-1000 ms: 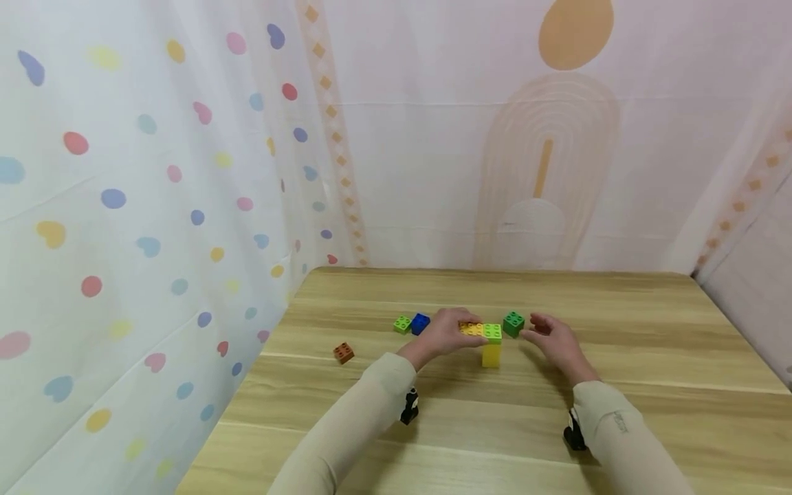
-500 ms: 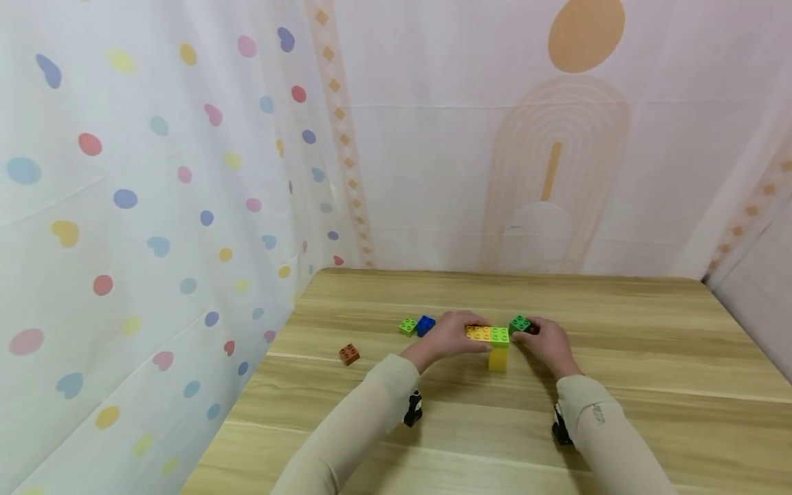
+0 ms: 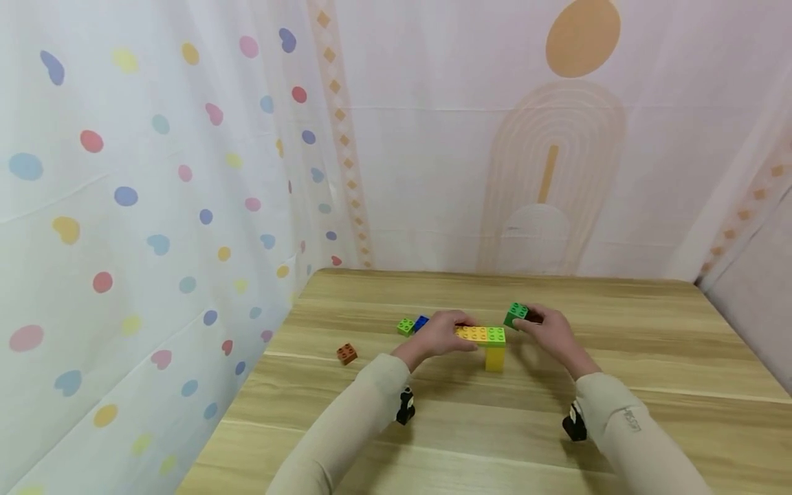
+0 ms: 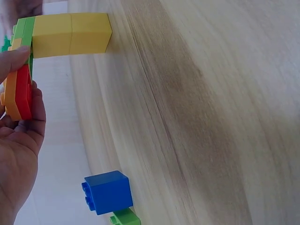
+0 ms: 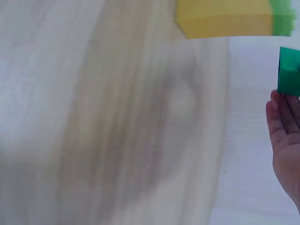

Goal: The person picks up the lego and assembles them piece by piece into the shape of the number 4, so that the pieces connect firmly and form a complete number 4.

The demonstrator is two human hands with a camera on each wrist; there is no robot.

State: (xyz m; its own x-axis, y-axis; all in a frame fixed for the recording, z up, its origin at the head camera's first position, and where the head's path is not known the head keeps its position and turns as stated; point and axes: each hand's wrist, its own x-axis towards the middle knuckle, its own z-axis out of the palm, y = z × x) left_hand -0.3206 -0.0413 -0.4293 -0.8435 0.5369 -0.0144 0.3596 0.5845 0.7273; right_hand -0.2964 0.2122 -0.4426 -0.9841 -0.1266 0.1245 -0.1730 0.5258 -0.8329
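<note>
My left hand [image 3: 441, 332] grips one end of a joined piece of toy building bricks. Its orange brick [image 3: 472, 334] runs along the top, with a red brick [image 4: 23, 91] under it in the left wrist view. A lime-green brick [image 3: 496, 335] forms the right end, above a column of yellow bricks [image 4: 72, 33]. My right hand [image 3: 553, 333] pinches a dark green brick [image 3: 515, 315] just behind and right of that end, apart from it. In the right wrist view the green brick [image 5: 289, 71] is cut off by the frame edge. Left fingers hide part of the orange brick.
A blue brick [image 4: 110, 193] and a small lime-green brick [image 3: 405, 326] lie side by side on the wooden table [image 3: 458, 426], left of my left hand. Farther left lies a brown-orange brick [image 3: 347, 353]. Patterned curtains [image 3: 421, 172] hang behind and to the left.
My right hand has reached the dark green brick, taken hold of it and raised it slightly off the table. The left hand keeps its grip on the joined bricks, nearly still.
</note>
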